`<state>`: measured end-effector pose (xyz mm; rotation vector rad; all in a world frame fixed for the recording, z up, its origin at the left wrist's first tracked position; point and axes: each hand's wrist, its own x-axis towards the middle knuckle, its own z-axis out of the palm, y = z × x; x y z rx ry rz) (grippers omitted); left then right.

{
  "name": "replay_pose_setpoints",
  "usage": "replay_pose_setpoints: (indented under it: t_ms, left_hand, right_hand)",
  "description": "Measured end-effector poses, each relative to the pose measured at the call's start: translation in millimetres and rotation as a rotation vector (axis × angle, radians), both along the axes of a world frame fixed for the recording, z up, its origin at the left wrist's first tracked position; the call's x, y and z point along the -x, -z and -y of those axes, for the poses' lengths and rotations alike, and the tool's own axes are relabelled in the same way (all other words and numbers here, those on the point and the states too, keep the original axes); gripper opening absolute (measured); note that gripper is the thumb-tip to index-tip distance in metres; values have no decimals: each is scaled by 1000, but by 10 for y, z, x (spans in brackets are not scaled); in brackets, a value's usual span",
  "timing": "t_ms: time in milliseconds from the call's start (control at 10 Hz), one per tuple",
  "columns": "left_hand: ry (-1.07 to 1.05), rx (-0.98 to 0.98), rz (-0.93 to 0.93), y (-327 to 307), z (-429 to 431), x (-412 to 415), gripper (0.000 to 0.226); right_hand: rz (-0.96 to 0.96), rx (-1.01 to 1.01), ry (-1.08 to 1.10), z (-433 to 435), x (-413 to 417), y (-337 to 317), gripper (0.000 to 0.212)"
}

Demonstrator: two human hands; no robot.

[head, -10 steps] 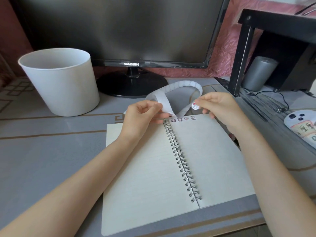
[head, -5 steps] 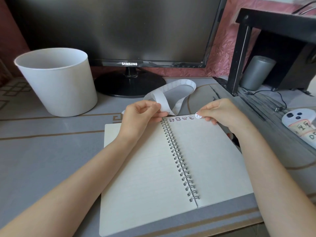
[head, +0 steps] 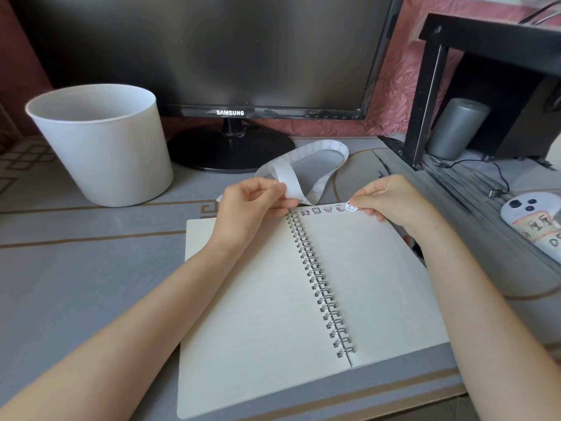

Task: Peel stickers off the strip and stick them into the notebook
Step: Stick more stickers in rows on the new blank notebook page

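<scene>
An open spiral notebook [head: 364, 284] lies on the desk with blank lined pages. Several small stickers [head: 321, 210] sit in a row along the top of its right page. My left hand [head: 252, 205] pinches the white sticker strip [head: 306, 165], which loops away toward the monitor. My right hand [head: 391, 197] holds a round white sticker [head: 351, 206] at its fingertips, touching the top edge of the right page just right of the row.
A white bucket [head: 103, 147] stands at the back left. A black Samsung monitor [head: 218, 56] rises behind the notebook. A black shelf frame [head: 425, 95], a grey cylinder [head: 458, 129], a cable and a white phone [head: 531, 223] are at the right.
My right hand has carried the round sticker down from above the strip to the top edge of the right page. My left hand keeps its hold on the strip.
</scene>
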<state>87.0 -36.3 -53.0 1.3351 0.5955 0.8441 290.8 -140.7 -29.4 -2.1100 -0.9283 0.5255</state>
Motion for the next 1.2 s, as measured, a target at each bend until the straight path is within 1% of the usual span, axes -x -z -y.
replay_pose_setpoints:
  t_ms: [200,400,600,700,800,900,1200]
  left_hand:
    - [-2,-2,0,-1,2,-4,11]
    - [-2,-10,-1,1,-2,-2,11]
    - [5,-3,10,-6,4,2,11]
    - [6,-2,16,-8,5,2,11]
    - [9,2,21,-11,7,3,11]
    - [8,0,20,-12,5,2,11]
    - [7,-8,9,-4,3,2,11]
  right_hand:
    - [0,-1,-4,-7,2,4,4]
    - [21,6,-11,-15,30,-6,7]
    - [85,1,-7,-34,37,27,17]
    - [113,-16,-14,-43,40,45,18]
    - [140,-18,-16,-55,43,57,15]
    - [168,-15,-14,-53,49,65,8]
    - [219,-3,-6,-20,11,93,11]
